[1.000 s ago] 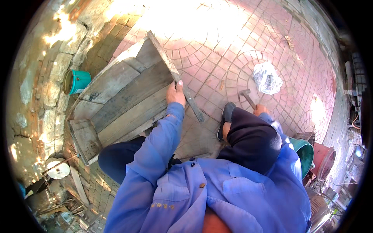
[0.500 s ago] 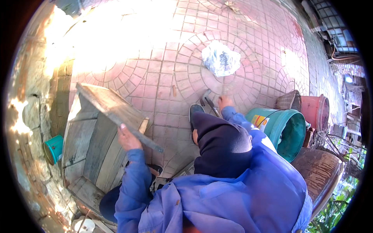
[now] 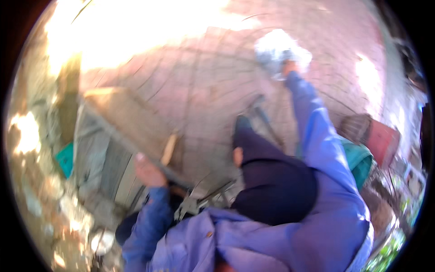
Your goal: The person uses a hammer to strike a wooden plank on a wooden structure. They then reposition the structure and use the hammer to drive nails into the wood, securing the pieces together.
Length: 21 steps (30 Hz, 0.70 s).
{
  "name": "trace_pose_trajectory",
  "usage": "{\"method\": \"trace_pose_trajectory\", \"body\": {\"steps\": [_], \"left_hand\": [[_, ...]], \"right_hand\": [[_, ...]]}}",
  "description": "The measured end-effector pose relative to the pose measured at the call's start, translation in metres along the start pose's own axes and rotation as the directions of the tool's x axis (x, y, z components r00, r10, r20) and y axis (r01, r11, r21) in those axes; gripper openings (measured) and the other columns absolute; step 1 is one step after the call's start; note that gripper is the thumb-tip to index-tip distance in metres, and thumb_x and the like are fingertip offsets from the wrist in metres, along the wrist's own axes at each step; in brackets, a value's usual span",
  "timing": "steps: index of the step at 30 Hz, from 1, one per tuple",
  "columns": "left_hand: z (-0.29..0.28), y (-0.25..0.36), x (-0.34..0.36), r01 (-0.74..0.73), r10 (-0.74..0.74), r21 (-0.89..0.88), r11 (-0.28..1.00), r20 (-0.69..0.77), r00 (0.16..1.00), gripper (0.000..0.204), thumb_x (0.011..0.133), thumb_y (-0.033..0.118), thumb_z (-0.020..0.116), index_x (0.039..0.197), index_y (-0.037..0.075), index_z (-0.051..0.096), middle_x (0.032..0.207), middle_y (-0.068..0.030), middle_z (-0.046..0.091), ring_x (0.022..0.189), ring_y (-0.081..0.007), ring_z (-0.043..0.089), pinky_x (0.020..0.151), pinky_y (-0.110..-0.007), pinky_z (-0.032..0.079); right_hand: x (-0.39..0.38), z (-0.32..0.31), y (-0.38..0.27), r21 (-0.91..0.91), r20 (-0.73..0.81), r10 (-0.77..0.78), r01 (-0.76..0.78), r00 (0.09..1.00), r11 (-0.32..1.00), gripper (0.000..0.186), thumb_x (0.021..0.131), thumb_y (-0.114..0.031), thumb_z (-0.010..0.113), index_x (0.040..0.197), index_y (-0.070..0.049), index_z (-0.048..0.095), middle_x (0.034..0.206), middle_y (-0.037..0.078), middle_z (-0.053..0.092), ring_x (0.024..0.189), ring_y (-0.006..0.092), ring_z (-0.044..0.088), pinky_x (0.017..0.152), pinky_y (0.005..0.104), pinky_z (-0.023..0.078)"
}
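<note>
My left hand (image 3: 149, 171) grips the upper edge of a wooden box (image 3: 118, 119) made of weathered planks, which leans at my left. My right arm stretches far forward, and my right hand (image 3: 290, 68) is at a crumpled, whitish clear plastic bag (image 3: 275, 49) on the paving. Motion blur smears its fingers, so I cannot make out whether they close on the bag. Beside my shoe, a claw hammer (image 3: 267, 121) lies on the ground, its head pointing away from me.
To my right stand a green bucket (image 3: 358, 158), partly behind my sleeve, and a red bucket (image 3: 383, 143) with a basket (image 3: 355, 127) next to it. A small green pail (image 3: 65, 159) sits by the stone wall (image 3: 31, 181) at left. Pinkish paving (image 3: 204, 90) spreads ahead.
My right hand has moved forward from beside the hammer to the plastic bag. My left hand stays on the box edge. The whole view has shifted and blurred.
</note>
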<state>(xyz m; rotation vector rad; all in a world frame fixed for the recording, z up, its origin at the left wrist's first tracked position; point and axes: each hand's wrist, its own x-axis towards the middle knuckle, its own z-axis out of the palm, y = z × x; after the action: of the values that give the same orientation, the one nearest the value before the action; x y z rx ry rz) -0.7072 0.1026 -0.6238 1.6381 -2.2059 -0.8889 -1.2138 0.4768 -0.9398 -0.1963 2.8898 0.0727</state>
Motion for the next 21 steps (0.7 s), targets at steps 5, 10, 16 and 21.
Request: {"method": "trace_pose_trajectory", "body": {"steps": [5, 10, 16, 21], "left_hand": [[-0.004, 0.005, -0.001, 0.003, -0.007, -0.359, 0.933, -0.012, 1.000, 0.037, 0.108, 0.030, 0.047, 0.097, -0.003, 0.061, 0.082, -0.0033, 0.058, 0.077, -0.0124, 0.048, 0.070, -0.031, 0.044], [-0.012, 0.014, 0.004, 0.109, -0.085, -0.467, 0.878, 0.073, 0.994, 0.031, 0.107, 0.022, 0.051, 0.110, -0.005, 0.063, 0.094, -0.0028, 0.064, 0.086, -0.0085, 0.052, 0.076, -0.024, 0.045], [-0.014, 0.016, 0.004, 0.128, -0.069, -0.586, 0.800, 0.122, 0.990, 0.031, 0.103, 0.017, 0.055, 0.121, -0.008, 0.063, 0.103, -0.0035, 0.066, 0.090, -0.0095, 0.056, 0.081, -0.023, 0.046], [-0.026, 0.014, 0.009, 0.348, -0.246, -0.566, 0.747, 0.250, 0.936, 0.035, 0.100, 0.016, 0.061, 0.126, -0.007, 0.062, 0.107, -0.0039, 0.066, 0.090, -0.0094, 0.058, 0.081, -0.023, 0.047]], "right_hand": [[0.008, -0.016, 0.003, 0.005, 0.103, 0.046, -0.047, 0.994, 0.999, 0.027, 0.086, -0.023, 0.064, 0.111, -0.015, 0.069, 0.118, 0.017, 0.068, 0.113, 0.0373, 0.064, 0.096, 0.0480, 0.050], [-0.022, -0.047, -0.005, -0.061, 0.067, -0.191, 0.195, 0.979, 0.979, 0.020, 0.093, -0.023, 0.056, 0.111, -0.016, 0.063, 0.121, 0.016, 0.059, 0.109, 0.0417, 0.063, 0.090, 0.0527, 0.049], [-0.029, -0.051, -0.006, -0.117, 0.161, -0.308, 0.328, 0.938, 0.937, 0.024, 0.093, -0.027, 0.055, 0.111, -0.013, 0.061, 0.125, 0.016, 0.057, 0.110, 0.0412, 0.062, 0.092, 0.0511, 0.049], [-0.030, -0.061, 0.013, 0.225, -0.132, 0.017, 0.014, 0.991, 0.974, 0.043, 0.086, -0.040, 0.067, 0.109, -0.004, 0.067, 0.104, 0.022, 0.070, 0.099, 0.0389, 0.066, 0.088, 0.0452, 0.051]]}}
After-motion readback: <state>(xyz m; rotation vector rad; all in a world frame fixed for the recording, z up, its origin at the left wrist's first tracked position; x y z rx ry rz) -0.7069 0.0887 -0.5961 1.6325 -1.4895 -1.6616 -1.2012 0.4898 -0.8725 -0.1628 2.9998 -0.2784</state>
